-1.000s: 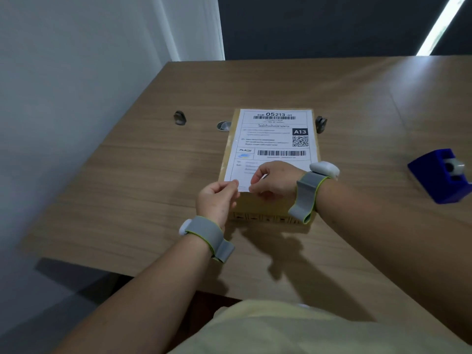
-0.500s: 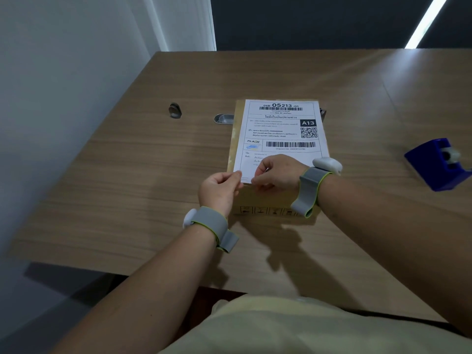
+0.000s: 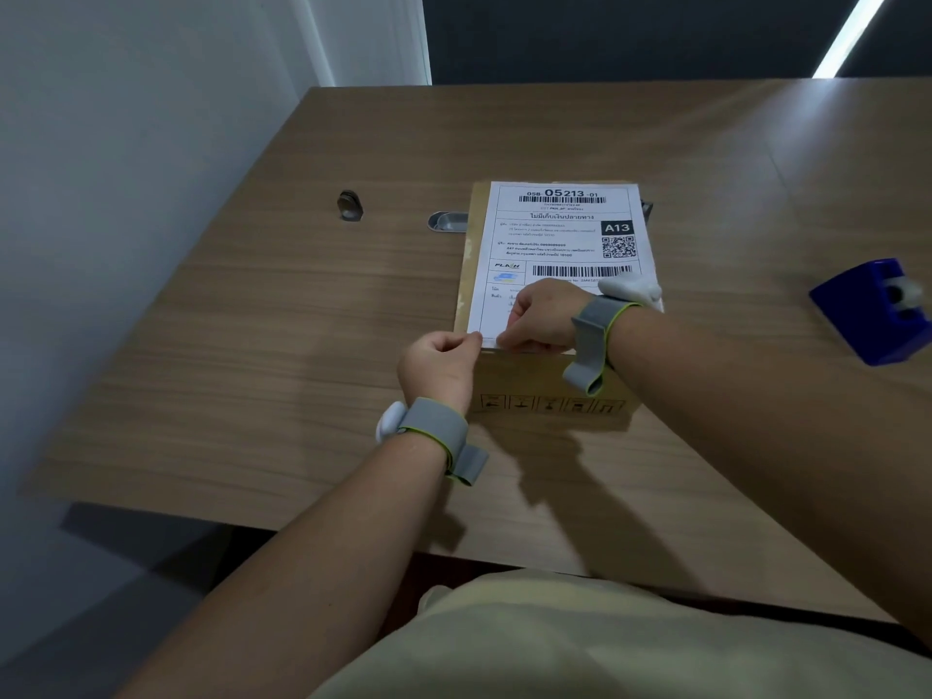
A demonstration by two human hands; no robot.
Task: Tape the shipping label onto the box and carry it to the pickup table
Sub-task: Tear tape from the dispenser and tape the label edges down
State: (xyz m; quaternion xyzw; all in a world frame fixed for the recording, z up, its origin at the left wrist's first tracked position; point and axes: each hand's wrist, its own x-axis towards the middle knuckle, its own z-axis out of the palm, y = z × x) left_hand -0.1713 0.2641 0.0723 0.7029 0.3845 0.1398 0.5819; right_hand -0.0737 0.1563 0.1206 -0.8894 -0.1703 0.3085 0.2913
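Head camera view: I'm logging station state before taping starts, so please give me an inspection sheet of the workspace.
Surface: wooden table, bare around the box.
Job's things: shipping label lies on the cardboard box; blue tape dispenser stands apart, to the right.
Clutter: small metal fittings beyond the box.
Grippers: left hand and right hand pinch the label's near edge.
Cables: nothing seen.
Surroundings: white wall to the left.

Single head-worn wide-angle view, looking forward and steeply down from above the near edge of the table [image 3: 252, 370]; close over both forearms, reaching to the far edge and left corner; no second view.
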